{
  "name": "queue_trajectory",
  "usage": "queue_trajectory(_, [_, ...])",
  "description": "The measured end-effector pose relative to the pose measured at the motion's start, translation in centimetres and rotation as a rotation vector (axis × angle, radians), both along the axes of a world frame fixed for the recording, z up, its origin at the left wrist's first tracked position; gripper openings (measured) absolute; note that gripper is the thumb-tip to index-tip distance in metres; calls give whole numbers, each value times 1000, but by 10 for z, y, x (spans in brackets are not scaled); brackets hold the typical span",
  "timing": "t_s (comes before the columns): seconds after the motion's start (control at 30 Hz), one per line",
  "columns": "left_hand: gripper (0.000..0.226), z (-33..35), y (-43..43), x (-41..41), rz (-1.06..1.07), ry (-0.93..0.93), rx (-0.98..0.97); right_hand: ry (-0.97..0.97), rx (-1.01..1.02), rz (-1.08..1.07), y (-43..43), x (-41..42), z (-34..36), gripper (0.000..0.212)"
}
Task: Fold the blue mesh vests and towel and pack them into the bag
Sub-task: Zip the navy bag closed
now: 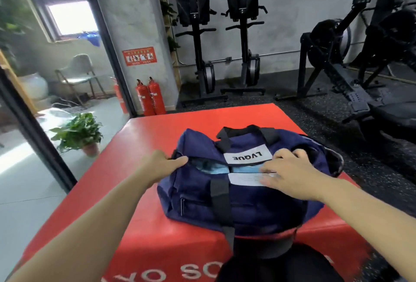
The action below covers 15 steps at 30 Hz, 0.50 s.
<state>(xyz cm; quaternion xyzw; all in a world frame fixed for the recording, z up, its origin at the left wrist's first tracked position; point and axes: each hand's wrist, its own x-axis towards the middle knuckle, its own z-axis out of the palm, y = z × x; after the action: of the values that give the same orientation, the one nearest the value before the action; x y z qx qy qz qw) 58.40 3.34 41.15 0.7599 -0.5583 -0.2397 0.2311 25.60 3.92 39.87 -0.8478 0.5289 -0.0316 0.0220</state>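
Note:
A navy duffel bag (238,200) with black handles and a white "LVQUE" label lies on a red padded box (144,191). Its top opening is narrow, and light blue fabric (209,167) shows inside through the gap. My left hand (166,164) grips the left end of the bag at the opening. My right hand (290,173) lies over the right part of the opening, fingers curled at the bag's rim; what they pinch is hidden.
A potted plant (78,133) stands on the floor to the left of the box. Two red fire extinguishers (149,97) lean by the pillar behind. Black rowing machines (351,61) stand on the dark rubber floor at the back and right.

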Motion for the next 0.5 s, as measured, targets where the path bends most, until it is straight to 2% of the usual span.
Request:
queue_trajectory(0.1, [45, -18, 2, -3, 111, 234, -13, 24, 73, -24, -2, 29, -11, 38])
queue_trajectory(0.17, [37, -17, -2, -3, 130, 369, -60, 30, 60, -48, -4, 37, -5, 30])
queue_trajectory(0.23, [25, -9, -7, 0, 162, 544, -139, -121, -27, -82, -9, 37, 13, 14])
queue_trajectory(0.3, [19, 0, -13, 5, 209, 712, -199, -284, -202, -114, -20, 36, 36, 9])
queue_trajectory(0.33, [20, 2, -14, 6, 219, 758, -201, -295, -242, -117, -24, 36, 45, 10])
queue_trajectory(0.4, [20, -1, -14, 5, 228, 790, -187, -228, -194, -109, -28, 40, 49, 12])
queue_trajectory(0.5, [20, -3, -11, 7, 224, 803, -176, -255, -114, -131, -30, 30, 41, 12])
